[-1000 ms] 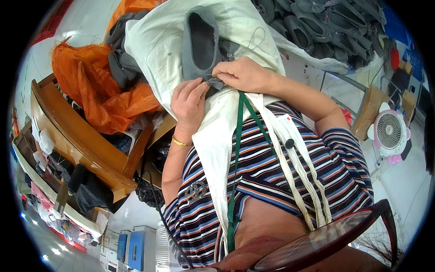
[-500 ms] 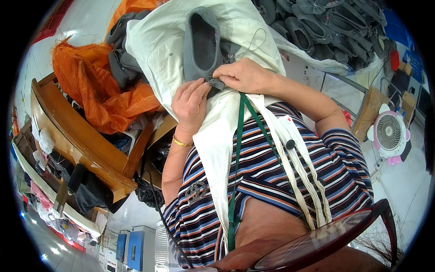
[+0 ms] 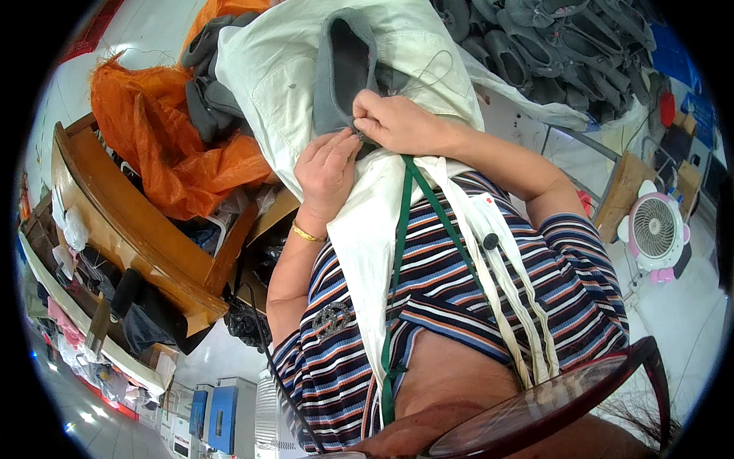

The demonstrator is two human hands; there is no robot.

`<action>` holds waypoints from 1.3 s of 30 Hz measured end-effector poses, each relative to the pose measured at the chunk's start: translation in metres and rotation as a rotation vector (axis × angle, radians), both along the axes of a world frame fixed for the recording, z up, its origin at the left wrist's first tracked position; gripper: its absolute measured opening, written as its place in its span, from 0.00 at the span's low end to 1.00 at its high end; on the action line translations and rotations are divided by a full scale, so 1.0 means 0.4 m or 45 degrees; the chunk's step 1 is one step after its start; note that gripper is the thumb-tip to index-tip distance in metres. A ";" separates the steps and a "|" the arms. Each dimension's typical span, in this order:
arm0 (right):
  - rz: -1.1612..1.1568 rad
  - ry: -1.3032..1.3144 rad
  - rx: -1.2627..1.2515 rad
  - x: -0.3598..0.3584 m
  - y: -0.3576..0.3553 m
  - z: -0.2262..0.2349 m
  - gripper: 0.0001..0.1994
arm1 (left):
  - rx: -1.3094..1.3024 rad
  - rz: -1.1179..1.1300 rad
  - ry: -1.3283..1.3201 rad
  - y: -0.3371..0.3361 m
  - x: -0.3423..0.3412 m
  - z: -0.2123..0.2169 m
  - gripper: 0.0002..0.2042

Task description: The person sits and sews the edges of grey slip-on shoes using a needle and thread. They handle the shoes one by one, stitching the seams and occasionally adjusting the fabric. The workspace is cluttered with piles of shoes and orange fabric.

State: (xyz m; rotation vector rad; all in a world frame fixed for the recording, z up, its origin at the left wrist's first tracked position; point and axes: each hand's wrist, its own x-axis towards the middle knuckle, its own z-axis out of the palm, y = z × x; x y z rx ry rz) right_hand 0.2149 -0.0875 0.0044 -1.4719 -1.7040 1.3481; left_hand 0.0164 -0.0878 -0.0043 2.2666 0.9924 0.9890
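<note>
Both hands pinch grey shoe upper (image 3: 340, 73) at its 6 o'clock edge: L hand (image 3: 327, 170), R hand (image 3: 397, 122), over white cloth (image 3: 267, 69).

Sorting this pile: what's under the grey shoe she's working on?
The grey shoe lies on white cloth spread over the lap. Both hands, left and right, pinch its heel. What's under the cloth is hidden.

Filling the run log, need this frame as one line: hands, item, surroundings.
left hand: pinching grey shoe edge | right hand: gripping same edge | shoe on white cloth | orange bag left | grey shoe pile right
</note>
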 end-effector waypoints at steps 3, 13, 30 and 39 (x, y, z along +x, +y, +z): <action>0.045 0.029 -0.016 -0.004 0.012 -0.005 0.07 | 0.014 -0.006 0.026 0.003 0.001 0.002 0.10; 0.330 -0.341 0.246 -0.004 0.082 0.066 0.06 | 0.129 -0.042 0.157 0.007 -0.005 0.031 0.13; -0.652 1.173 -0.199 0.241 0.196 0.146 0.07 | -0.307 -0.045 0.190 0.044 -0.001 0.052 0.08; -1.240 0.808 1.064 0.541 0.230 0.280 0.02 | -0.417 -0.119 0.245 0.062 0.015 0.067 0.06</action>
